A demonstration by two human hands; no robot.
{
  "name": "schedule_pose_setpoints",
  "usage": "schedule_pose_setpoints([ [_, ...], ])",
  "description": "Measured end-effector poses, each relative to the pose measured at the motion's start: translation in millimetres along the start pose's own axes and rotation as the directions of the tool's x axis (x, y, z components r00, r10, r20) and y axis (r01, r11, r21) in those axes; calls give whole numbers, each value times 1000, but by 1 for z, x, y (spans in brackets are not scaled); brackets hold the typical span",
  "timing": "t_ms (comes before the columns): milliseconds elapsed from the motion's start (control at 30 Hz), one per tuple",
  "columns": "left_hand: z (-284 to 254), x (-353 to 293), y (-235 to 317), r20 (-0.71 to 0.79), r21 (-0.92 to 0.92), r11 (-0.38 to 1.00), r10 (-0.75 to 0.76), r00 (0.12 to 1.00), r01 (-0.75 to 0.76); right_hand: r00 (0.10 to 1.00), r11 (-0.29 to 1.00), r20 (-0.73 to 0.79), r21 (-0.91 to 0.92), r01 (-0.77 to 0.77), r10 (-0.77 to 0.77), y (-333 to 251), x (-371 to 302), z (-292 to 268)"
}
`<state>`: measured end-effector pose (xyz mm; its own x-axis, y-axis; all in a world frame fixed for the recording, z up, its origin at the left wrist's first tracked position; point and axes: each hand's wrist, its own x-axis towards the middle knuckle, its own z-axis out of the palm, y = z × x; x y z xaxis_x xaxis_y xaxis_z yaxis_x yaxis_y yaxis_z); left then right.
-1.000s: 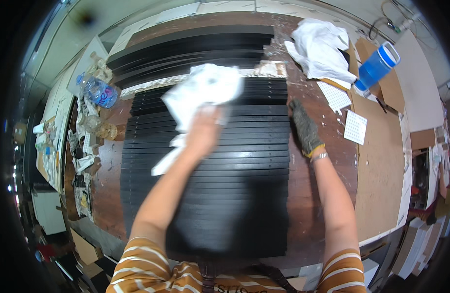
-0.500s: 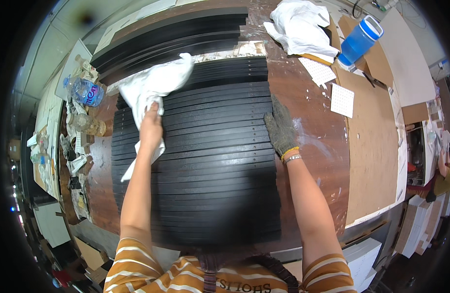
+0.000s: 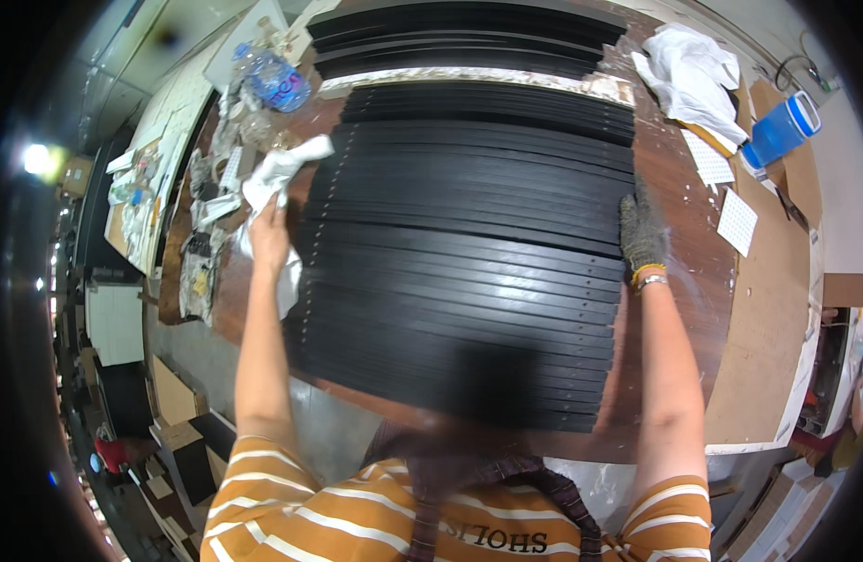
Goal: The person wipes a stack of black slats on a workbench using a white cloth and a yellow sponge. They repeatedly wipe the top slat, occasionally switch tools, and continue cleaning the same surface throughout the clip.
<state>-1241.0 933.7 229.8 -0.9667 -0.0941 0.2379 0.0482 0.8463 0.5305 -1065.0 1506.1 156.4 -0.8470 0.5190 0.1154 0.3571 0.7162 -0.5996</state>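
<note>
Fingers of your bare left hand (image 3: 269, 239) are closed on a white cloth (image 3: 275, 175), gripped in a bunch; one end of it juts beyond the fingertips toward the far side, the other trails down beside your wrist; this hand sits just left of the black strips (image 3: 460, 211), over the table. Your gloved right hand (image 3: 643, 229), in grey knit with a yellow cuff, is unclenched and grips nothing; it lies along the right ends of the strips, thumb side toward them, with a metal band (image 3: 651, 280) at the wrist.

The black strips lie side by side in a broad panel between your two hands, rows of small marks near both ends; light glares on the middle, and a dark shadow falls on the near part. Beyond them runs a pale, worn board (image 3: 469, 81); past that lies a further black pile (image 3: 469, 33).

Brown table (image 3: 684, 328) shows on both sides; far left stands a clear bottle (image 3: 274, 82) with a blue cap; far right lie a white fabric heap (image 3: 694, 75), a blue bottle (image 3: 776, 133), two white dotted sheets (image 3: 737, 223) and cardboard (image 3: 764, 347); your striped sleeves (image 3: 272, 478) show at the lower edge.
</note>
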Motion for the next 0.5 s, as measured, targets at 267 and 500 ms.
schedule_pose_setpoints([
  [267,68,-102,109,435,37,724,609,663,-689,939,857,32,-399,327,-343,-72,-83,-23],
  [500,49,-14,47,141,-86,840,543,828,-536,965,860,147,-438,260,-217,-82,-113,-4],
])
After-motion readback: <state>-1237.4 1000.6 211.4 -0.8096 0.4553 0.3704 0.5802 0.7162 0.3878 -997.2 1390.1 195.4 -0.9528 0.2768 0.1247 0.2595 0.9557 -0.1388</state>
